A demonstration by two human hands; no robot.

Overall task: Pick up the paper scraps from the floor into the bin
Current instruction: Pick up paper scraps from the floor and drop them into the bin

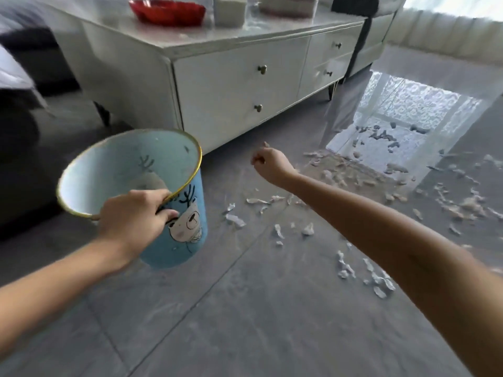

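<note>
- L hand (133, 213): grips the bin (177, 251) at the near rim, fingers hooked inside, thumb on the outer wall. Firm hold.
- Bin: blue w/ bear print and gold rim. It looks lifted off the floor (245, 308) and is tilted, mouth facing up and toward the camera. There's a pale patch at the bottom, can't tell if it's scraps or just the base.
- Behind it: white drawer cabinet (231, 85) w/ a red bowl (167, 10) on top. Not in the way.
- R hand (272, 164): stretched fwd, right of the bin and apart from it, above the floor. Fingers are curled in, but I can't tell if a scrap is pinched inside or nothing.
- Paper scraps (307, 229): all lie right of the bin. The nearest few sit just beside its lower edge, more lie under and beyond the R forearm, and the thickest lot is far right, in and around the sunlit patch (402, 118).
- Key relation: scraps are below and to the right of the R hand, and the bin mouth is to its left. The R hand is clearly nearer, while the L is busy w/ the bin.
- Judgement: very early, most scraps not yet picked up. The R hand needs to drop down-right to pinch, and the bin wants setting down next to the pile so each carry is short.
- Risk: light, thin bits can slip a pinch or flutter past the tilted rim.
</note>
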